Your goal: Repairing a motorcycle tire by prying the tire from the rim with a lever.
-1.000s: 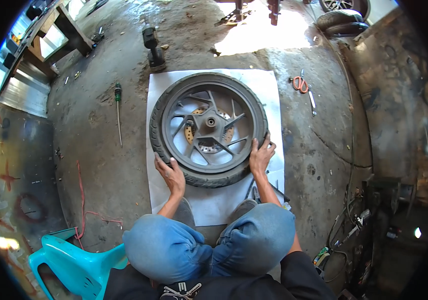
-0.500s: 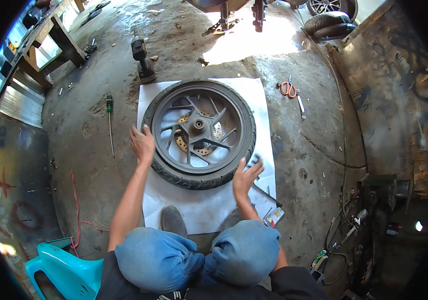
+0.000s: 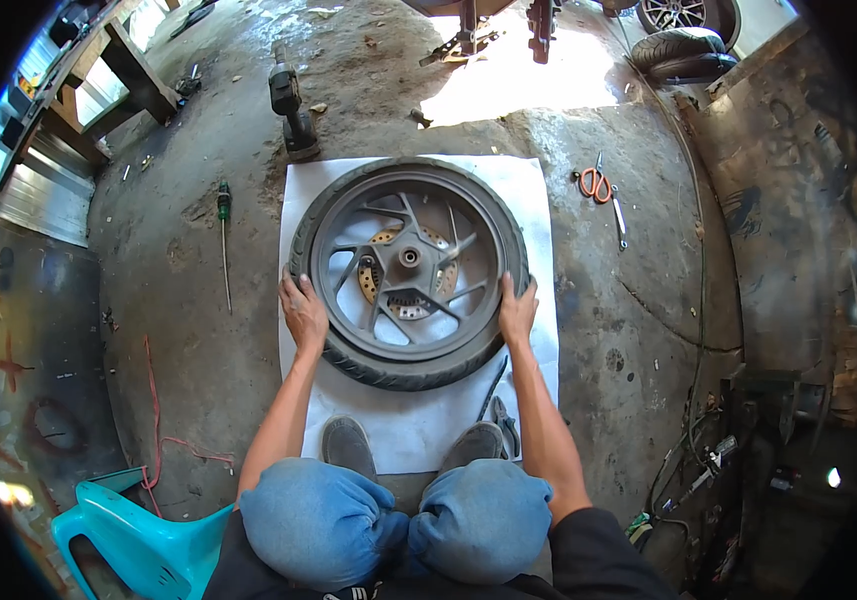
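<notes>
While wheel [image 3: 409,258] lies flat, hands [image 3: 305,316] [image 3: 518,312] (both) grip it.

Left hand [image 3: 303,312]: shifted from the near-left edge of the tyre [image 3: 398,379] a second ago to its left side, thumb now over the sidewall. Right hand [image 3: 515,308]: blurred at the near-right edge half a second ago; now farther up the right side, gripping. Pliers [image 3: 505,428]: mostly covered before, now exposed between right shoe [image 3: 473,446] and right forearm [image 3: 542,418]. Right shoe: more uncovered than a second ago. Knees [image 3: 326,520]: now farther from the tyre than a second ago.
</notes>
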Demonstrator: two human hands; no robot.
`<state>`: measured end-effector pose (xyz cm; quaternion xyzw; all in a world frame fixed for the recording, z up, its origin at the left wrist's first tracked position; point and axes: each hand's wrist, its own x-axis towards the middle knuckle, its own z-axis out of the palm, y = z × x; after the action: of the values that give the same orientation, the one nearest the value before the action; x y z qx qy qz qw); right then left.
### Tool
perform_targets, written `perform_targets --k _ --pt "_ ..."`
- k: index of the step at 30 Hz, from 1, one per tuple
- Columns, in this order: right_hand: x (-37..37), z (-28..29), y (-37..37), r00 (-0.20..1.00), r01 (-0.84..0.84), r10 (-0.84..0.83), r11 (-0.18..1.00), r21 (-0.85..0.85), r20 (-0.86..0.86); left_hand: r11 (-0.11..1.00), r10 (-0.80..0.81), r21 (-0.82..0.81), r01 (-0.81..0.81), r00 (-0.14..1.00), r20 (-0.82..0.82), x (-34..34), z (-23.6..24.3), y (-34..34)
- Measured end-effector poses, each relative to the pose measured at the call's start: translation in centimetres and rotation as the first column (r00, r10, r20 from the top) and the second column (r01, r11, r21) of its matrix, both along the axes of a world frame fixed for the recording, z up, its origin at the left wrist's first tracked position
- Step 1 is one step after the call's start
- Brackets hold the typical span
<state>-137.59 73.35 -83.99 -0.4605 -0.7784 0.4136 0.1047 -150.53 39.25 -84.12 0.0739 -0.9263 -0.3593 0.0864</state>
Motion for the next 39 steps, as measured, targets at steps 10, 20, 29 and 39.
perform_targets --k 10,20,29,39 --pt "2.7 1.9 -5.7 0.916 0.393 -0.392 0.919 0.003 0.081 0.988 -0.130 0.096 0.119 0.984 0.125 -6.1 1.0 -1.3" --pt "3.3 1.1 -6.0 0.929 0.370 -0.370 0.924 0.099 -0.026 0.995 -0.072 -0.055 0.085 0.974 0.216 -4.9 2.0 -1.4" --pt "3.7 0.3 -6.3 0.910 0.411 -0.415 0.906 0.103 0.021 0.995 -0.080 -0.046 0.085 0.992 0.099 -3.7 1.6 -0.8" --pt "2.5 3.3 -6.8 0.968 -0.099 0.216 0.797 0.597 -0.128 0.377 -0.913 -0.240 0.894 0.403 0.066 8.6 3.7 4.9"
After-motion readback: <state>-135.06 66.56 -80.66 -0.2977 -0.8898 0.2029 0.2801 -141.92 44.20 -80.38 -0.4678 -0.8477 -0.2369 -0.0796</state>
